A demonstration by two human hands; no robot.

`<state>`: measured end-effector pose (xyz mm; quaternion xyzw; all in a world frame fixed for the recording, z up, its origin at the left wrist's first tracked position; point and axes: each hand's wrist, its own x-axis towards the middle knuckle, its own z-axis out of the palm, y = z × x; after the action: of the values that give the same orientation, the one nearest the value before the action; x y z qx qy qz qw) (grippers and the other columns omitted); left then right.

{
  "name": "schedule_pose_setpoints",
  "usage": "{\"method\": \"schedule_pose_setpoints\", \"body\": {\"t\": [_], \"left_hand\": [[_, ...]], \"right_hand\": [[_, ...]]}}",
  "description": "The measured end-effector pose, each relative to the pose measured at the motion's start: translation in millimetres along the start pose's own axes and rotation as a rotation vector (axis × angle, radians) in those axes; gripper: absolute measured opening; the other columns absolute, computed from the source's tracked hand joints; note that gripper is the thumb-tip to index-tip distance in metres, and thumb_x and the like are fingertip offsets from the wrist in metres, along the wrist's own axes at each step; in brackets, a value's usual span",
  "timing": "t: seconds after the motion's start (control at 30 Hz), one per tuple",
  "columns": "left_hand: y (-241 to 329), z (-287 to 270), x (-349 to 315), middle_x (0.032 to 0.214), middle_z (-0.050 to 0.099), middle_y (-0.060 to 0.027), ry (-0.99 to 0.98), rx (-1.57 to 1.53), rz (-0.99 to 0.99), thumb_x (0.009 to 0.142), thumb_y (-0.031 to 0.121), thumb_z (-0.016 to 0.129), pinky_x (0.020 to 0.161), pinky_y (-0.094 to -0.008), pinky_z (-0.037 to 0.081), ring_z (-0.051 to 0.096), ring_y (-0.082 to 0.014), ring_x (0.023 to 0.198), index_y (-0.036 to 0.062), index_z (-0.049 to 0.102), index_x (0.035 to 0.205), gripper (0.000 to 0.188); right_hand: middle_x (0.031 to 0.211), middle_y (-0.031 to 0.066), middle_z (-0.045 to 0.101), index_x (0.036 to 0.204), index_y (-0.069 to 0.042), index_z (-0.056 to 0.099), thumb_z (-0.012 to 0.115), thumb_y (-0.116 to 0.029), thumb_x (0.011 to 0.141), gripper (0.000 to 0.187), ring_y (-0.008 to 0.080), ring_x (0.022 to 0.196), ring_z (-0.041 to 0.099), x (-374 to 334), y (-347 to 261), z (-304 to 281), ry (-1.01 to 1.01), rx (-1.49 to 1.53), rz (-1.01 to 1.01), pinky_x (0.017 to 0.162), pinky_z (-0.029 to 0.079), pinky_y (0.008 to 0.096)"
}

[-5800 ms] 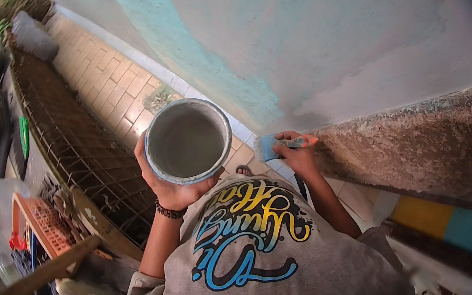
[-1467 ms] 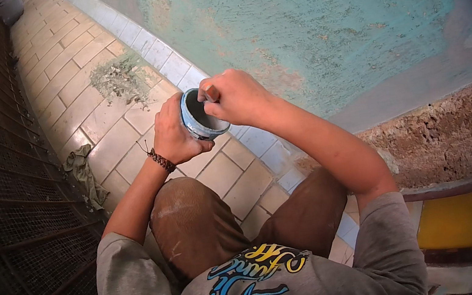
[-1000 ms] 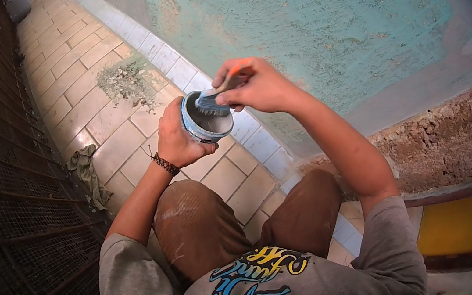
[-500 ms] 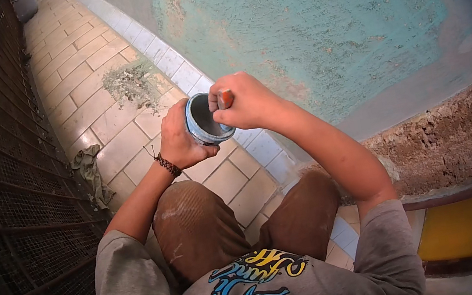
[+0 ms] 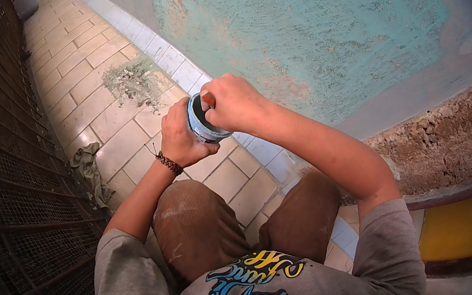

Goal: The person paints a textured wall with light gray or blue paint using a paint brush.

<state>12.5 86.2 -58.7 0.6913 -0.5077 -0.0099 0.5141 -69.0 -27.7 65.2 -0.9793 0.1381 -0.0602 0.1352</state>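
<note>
My left hand (image 5: 179, 138) is wrapped around a small round can (image 5: 202, 130) with a pale blue, smeared rim, holding it tilted above the tiles. The can's inside looks dark, and its contents cannot be made out. At the can's mouth, my right hand (image 5: 238, 104) is closed on an orange-handled tool (image 5: 208, 99). Only the handle end shows; the lower part is hidden by my fingers and the can, so its kind is unclear. Both hands are in front of my bent knees.
A wall (image 5: 316, 30) with patchy turquoise paint rises on the right, above a rough brown ledge (image 5: 439, 143). Scraped flakes (image 5: 133, 82) lie on the tiled floor (image 5: 125, 146). A crumpled cloth (image 5: 89, 174) rests beside the metal mesh fence (image 5: 13, 183) on the left.
My right hand has shifted slightly left with the orange-handled tool, further over the can. The can has tipped a little more to the right in my left hand.
</note>
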Motion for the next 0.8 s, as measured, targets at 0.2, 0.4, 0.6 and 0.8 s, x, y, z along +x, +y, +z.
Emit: {"method": "schedule_pose_setpoints", "body": {"t": [0.2, 0.4, 0.6, 0.8], "left_hand": [[-4.2, 1.5, -2.5, 0.108, 0.056, -0.0148, -0.001, 0.0, -0.003, 0.042, 0.024, 0.081, 0.088, -0.0423, 0.042, 0.054, -0.0333, 0.103, 0.001, 0.044, 0.122, 0.091], [-4.1, 0.3, -0.8, 0.109, 0.056, -0.0151, -0.037, 0.025, -0.017, 0.042, 0.024, 0.081, 0.087, -0.0422, 0.042, 0.054, -0.0331, 0.103, 0.0001, 0.043, 0.123, 0.092], [-1.2, 0.7, -1.8, 0.11, 0.056, -0.0154, -0.009, 0.057, -0.007, 0.042, 0.025, 0.081, 0.087, -0.0418, 0.042, 0.054, -0.033, 0.104, -0.0004, 0.043, 0.124, 0.094], [-5.9, 0.3, -4.5, 0.112, 0.055, -0.0158, 0.01, 0.084, -0.01, 0.042, 0.026, 0.082, 0.089, -0.0422, 0.043, 0.053, -0.0337, 0.105, -0.0005, 0.042, 0.125, 0.096]], "right_hand": [[0.075, 0.0241, 0.066, 0.078, 0.001, 0.07, 0.063, -0.009, 0.07, 0.014, 0.0394, 0.075, 0.067, 0.1, -5.2, 2.0, -0.08, -0.071, -0.028, 0.071, 0.055, 0.0445], [0.073, 0.0193, 0.066, 0.079, -0.004, 0.068, 0.061, -0.006, 0.067, 0.015, 0.0386, 0.073, 0.064, 2.0, -5.0, 8.0, -0.102, -0.106, -0.009, 0.068, 0.052, 0.0448], [0.072, 0.0171, 0.066, 0.079, -0.006, 0.068, 0.061, -0.007, 0.067, 0.014, 0.0375, 0.073, 0.064, 2.1, -4.3, 3.8, -0.105, -0.151, -0.013, 0.066, 0.052, 0.0443], [0.07, 0.0152, 0.066, 0.084, -0.005, 0.068, 0.063, -0.007, 0.067, 0.018, 0.0313, 0.068, 0.066, 3.3, 6.5, -5.9, -0.073, -0.09, -0.07, 0.061, 0.053, 0.0407]]}}
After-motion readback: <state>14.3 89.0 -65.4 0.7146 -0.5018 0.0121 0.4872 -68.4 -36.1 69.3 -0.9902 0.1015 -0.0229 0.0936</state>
